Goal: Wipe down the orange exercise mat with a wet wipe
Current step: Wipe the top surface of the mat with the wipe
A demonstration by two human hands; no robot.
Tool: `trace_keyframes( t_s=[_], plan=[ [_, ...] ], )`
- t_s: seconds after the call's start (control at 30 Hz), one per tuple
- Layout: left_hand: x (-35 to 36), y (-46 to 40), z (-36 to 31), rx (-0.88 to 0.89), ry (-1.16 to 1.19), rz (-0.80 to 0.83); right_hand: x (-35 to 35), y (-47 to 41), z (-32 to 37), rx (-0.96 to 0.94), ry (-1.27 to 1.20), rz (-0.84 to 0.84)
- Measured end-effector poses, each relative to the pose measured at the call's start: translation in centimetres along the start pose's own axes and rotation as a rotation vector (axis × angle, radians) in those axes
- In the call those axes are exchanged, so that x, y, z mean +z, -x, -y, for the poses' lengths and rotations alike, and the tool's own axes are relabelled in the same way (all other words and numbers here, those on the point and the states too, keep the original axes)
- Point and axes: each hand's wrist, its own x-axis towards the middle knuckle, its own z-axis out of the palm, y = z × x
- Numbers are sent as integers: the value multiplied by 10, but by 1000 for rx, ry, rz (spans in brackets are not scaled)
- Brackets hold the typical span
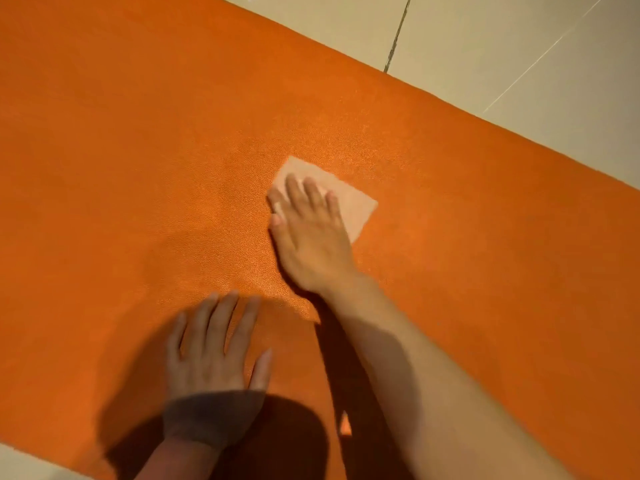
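Wiping under way, seen from the head camera: right hand (pixel 311 233) laid flat on the wipe (pixel 349 202), fingers (pixel 294 188) straight and slightly spread, pressing the sheet down rather than pinching it. Wipe lying flat on the mat (pixel 138 133), near the middle of its width, somewhat closer to the far edge than to the near one; two corners poking out beyond the fingertips and to the right of the hand. Left hand (pixel 214 344) planted flat on the mat close to the near edge, fingers straight and splayed, holding nothing, apparently bracing the body and pinning the mat; a grey cuff (pixel 211 417) at its wrist. Mat spread flat over the tiled floor (pixel 519 46), running corner to corner across the picture, its ends out of sight.

Judged as mid-task, with no telling from the surface how much is already clean. Next stroke calls for steady downward pressure so the wipe slides with the palm instead of bunching or slipping out, and overlapping passes toward the far edge, with the bracing hand shifted along as needed.

Counted: one mat, one wipe, two hands, one cuff.
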Motion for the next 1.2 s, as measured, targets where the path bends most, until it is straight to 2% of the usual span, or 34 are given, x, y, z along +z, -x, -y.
trace_keyframes(
  t_s=[0.07,0.17,0.3,0.43,0.57,0.67,0.8,0.87,0.97,1.03,1.1,1.2],
  plan=[
    [-1,1,0,9,20,-9,12,-24,38,-130,37,59],
    [-1,1,3,27,16,-37,5,-54,20,-107,113,72],
    [-1,-2,1,31,28,-32,-35,-61,-70,146,110,-22],
    [-7,-2,-2,4,49,40,-64,-13,-154,430,89,-101],
    [-9,-4,-4,-37,44,154,-65,46,-187,648,42,-199],
    [-17,-4,-5,-55,119,125,-59,86,-192,738,11,-251],
    [-25,-60,-35,-193,253,13,-55,116,-202,765,19,-245],
    [-19,-104,-68,-267,253,89,-56,116,-209,741,56,-216],
    [4,-139,-96,-327,26,254,-64,110,-232,688,75,-166],
    [17,-139,-94,-334,-44,207,-77,95,-255,702,76,-154],
    [20,-136,-91,-325,24,100,-91,68,-267,805,52,-227],
    [27,-135,-87,-266,28,41,-97,13,-255,902,22,-298]
  ],
)
